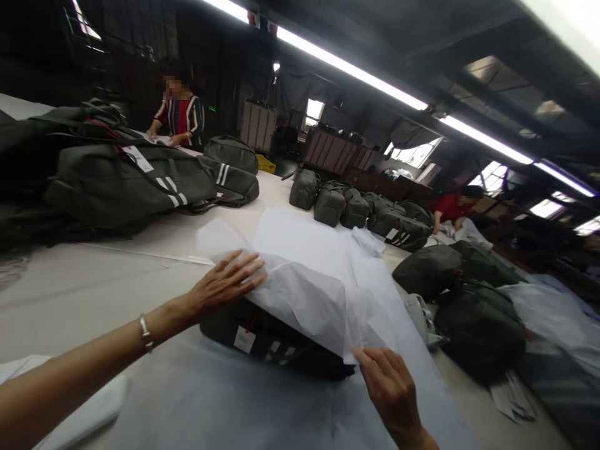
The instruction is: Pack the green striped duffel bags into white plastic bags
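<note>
A dark green duffel bag (300, 347) with two white stripes lies in front of me, its white hang tag (244, 339) facing me. Thin white wrapping paper (300, 290) covers the bag's top and drapes over its front edge. My left hand (229, 281) lies on the paper at the left end, fingers stretched out. At the right end, my right hand (389, 387) pinches the paper's front corner between thumb and fingers. Under the bag spreads a pale bluish sheet (225, 394). The bag's top and back are hidden beneath the paper.
A striped duffel bag (131, 181) lies on the table (60, 294) to the left. Several dark bags (347, 203) line the far side, and others (478, 322) lie to the right. One person (182, 122) stands far left, another (452, 209) far right.
</note>
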`<state>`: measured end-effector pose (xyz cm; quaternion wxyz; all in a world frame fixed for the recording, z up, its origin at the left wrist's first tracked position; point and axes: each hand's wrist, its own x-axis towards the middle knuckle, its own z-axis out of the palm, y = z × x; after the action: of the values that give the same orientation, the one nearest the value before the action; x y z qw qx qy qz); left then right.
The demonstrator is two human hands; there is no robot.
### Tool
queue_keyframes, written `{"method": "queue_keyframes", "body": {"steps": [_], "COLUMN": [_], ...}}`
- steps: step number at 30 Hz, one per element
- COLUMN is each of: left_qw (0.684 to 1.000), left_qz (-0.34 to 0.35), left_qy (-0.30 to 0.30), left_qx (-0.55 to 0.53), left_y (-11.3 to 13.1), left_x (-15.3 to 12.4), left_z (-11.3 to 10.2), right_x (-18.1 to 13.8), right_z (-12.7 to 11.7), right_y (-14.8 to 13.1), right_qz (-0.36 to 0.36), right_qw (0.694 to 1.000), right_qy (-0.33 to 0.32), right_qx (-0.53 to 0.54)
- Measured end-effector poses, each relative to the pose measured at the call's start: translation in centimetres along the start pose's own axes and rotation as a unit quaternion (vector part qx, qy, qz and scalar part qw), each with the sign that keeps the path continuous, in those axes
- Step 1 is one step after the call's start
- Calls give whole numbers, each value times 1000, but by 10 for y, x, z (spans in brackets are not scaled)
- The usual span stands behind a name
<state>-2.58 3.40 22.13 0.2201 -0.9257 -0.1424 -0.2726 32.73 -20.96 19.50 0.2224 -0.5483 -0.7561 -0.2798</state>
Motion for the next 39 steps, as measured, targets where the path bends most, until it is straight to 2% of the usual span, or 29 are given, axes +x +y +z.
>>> {"method": "queue_keyframes", "body": {"steps": [5,9,11,13,15,16,17,19,20,21,23,25,27,29,31,33,35,37,39], "left_qw": [999,996,995,995,995,996,996,998,998,998,999,998,998,997,994,983,964,929,857], "left_qz": [-31,-64,-50,-23,6,20,28,28,24,19,10,-1,-20,-46,-98,-171,-251,-350,-468], "left_qy": [9,18,13,6,8,10,14,18,20,22,23,16,5,-7,-29,-57,-78,-121,-199], "left_qx": [-26,56,88,100,97,91,82,61,52,48,48,53,54,54,49,43,44,5,-85], "left_y": [-32,-61,-71,-76,-75,-72,-69,-60,-56,-52,-46,-43,-42,-42,-40,-33,-18,6,38], "left_x": [2,5,2,-8,-25,-34,-44,-61,-69,-75,-84,-89,-92,-95,-102,-115,-136,-165,-199], "left_z": [10,8,3,-4,-12,-16,-19,-22,-22,-21,-17,-12,-8,-5,-5,-7,-11,-19,-33], "right_x": [-10,-11,-15,-23,-35,-41,-47,-52,-49,-41,-12,32,76,106,115,107,94,84,82], "right_z": [6,4,3,3,2,1,-1,-7,-12,-16,-24,-24,-13,9,38,64,80,87,90], "right_y": [5,14,14,10,5,3,3,6,10,16,30,42,47,42,29,14,3,2,8], "right_qz": [61,114,155,226,343,418,496,624,659,672,633,540,435,360,312,269,230,214,210], "right_qw": [997,989,985,972,930,889,834,727,700,699,747,814,874,911,926,937,949,957,957], "right_qy": [-13,-33,-49,-67,-75,-75,-70,-40,-15,17,84,122,95,4,-111,-186,-202,-194,-196], "right_qx": [-45,-83,-66,-3,108,173,233,285,274,246,186,174,193,202,183,127,70,41,38]}}
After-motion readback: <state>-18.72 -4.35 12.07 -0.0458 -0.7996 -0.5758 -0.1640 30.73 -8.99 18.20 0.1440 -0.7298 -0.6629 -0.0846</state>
